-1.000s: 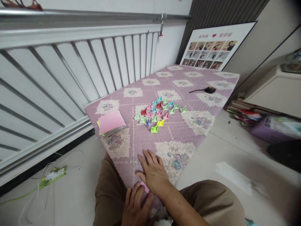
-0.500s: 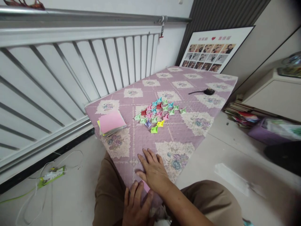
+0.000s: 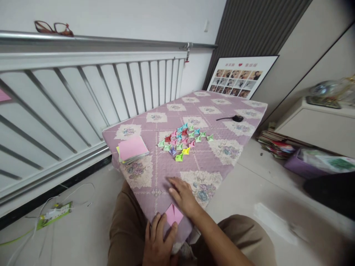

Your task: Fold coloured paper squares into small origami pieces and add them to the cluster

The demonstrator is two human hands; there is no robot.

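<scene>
A small pink paper square [image 3: 173,214] with folded corners lies at the near edge of a table covered in a purple floral cloth [image 3: 210,162]. My left hand [image 3: 159,242] rests below it, fingertips touching its lower left edge. My right hand [image 3: 183,195] lies flat on the cloth just above the paper, fingers spread and pointing left. Further up the cloth sits a cluster of several small folded paper shapes in many colours [image 3: 184,140]. A stack of square paper sheets, pink on top [image 3: 131,149], lies at the table's left corner.
A white metal railing [image 3: 83,92] runs along the left side, with glasses [image 3: 54,28] on its top rail. A black cable piece [image 3: 233,118] lies far on the cloth. A photo board [image 3: 238,77] leans behind. Books [image 3: 274,144] and a purple bin [image 3: 302,166] sit on the floor right.
My right hand has slid up and left off the pink paper, which now shows almost whole. The camera view has tilted upward, revealing the glasses on the rail.
</scene>
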